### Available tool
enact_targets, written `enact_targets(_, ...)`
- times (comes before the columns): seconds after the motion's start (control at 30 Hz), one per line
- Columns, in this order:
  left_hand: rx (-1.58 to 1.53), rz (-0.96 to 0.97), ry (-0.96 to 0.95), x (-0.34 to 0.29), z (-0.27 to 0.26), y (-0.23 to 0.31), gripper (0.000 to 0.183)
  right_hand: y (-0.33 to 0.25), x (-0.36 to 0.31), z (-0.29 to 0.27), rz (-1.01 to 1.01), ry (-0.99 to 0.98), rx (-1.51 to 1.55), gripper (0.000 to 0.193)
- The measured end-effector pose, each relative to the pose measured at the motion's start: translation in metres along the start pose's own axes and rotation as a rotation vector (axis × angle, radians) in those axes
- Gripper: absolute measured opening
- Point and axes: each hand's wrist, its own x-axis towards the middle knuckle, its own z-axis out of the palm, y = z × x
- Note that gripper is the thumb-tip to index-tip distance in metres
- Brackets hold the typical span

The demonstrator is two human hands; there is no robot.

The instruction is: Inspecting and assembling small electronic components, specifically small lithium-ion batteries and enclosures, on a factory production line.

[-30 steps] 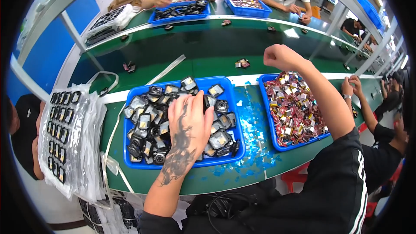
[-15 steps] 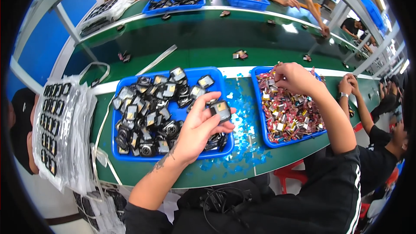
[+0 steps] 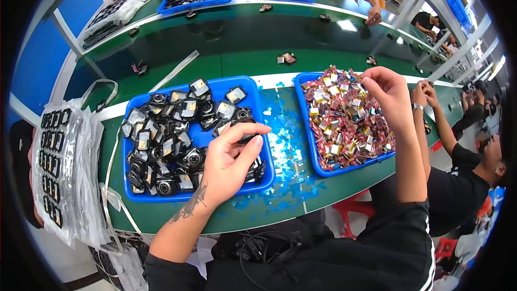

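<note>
My left hand [image 3: 229,159] hovers over the near right part of a blue tray [image 3: 199,196] heaped with small black camera modules [image 3: 167,140]. Its fingers are curled around one black module [image 3: 243,139]. My right hand [image 3: 385,89] is raised over the far right side of a second blue tray [image 3: 350,170], which is full of small red, gold and silver pieces [image 3: 344,118]. Its thumb and fingers pinch one small piece from the pile, which is mostly hidden by the fingertips.
Clear bags of black parts [image 3: 64,167] lie at the left. Blue film scraps [image 3: 285,145] litter the green table between the trays. Small parts [image 3: 286,58] ride the green belt [image 3: 242,37] beyond. Another person [image 3: 468,178] works at my right, and others sit across the belt.
My left hand lifted a module out of the black pile and drew it back toward me. My right hand came back from the belt, dipped into the right tray and rose pinched.
</note>
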Motion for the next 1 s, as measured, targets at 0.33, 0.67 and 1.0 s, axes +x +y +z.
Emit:
enact_targets(0.33,0.346,0.242,-0.079,0.0,0.017,-0.003,0.023,-0.035,-0.062,0.088,0.099,-0.33,0.427,0.008)
enact_targets(0.67,0.381,0.272,-0.101,-0.005,0.01,-0.001,0.014,-0.029,-0.063,0.106,0.252,-0.414,0.519,0.01)
enact_targets(1.0,0.632,0.451,-0.077,-0.005,0.012,-0.003,0.015,-0.015,-0.049,0.097,0.354,-0.78,0.5,0.02)
